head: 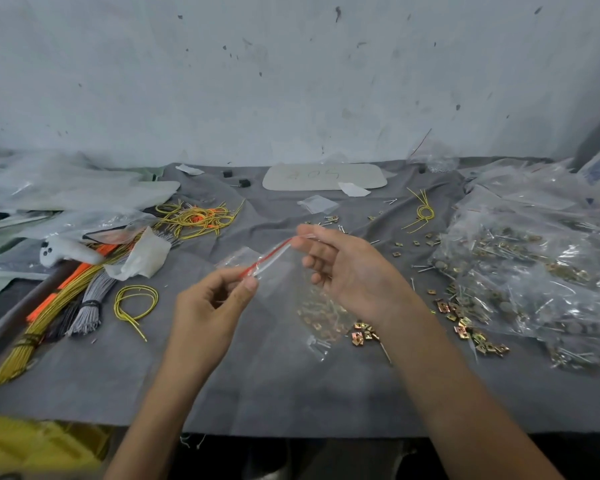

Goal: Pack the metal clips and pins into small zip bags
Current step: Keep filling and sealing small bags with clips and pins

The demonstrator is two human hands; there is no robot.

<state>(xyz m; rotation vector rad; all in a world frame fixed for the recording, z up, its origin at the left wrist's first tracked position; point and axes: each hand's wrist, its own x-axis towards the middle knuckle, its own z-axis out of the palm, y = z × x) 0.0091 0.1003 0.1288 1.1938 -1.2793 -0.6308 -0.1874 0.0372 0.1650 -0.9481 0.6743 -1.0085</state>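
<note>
Fingertips (253,283) of the left hand (205,306) pinch the near, lower end of the red zip strip (270,258) on a small zip bag (284,289). The right hand (347,268) pinches the far, upper end between thumb and forefinger, its other fingers loosely curled and holding nothing. Holding the strip at both ends keeps the mouth taut and on top, so the bag hangs below it, just above the grey cloth (257,386), and its load of clips and pins (321,315) lies in the bottom corner, away from the opening. This looks like the sealing step for an already filled bag, though whether the zip is fully pressed shut cannot be told from the head view. Loose brass-coloured clips (364,336) lie on the cloth just beside the bag's lower corner, and more clips and pins are scattered to the right, within easy reach of the right hand. Further right is a heap of clear bags (534,278) that already hold the same parts. It probably serves as the place for finished packs. The left side of the cloth holds other stock, kept apart: yellow wire loops (136,303), bundled wires (66,306) and a white handheld controller (66,252). A pale card (323,176) lies at the back by the wall.
</note>
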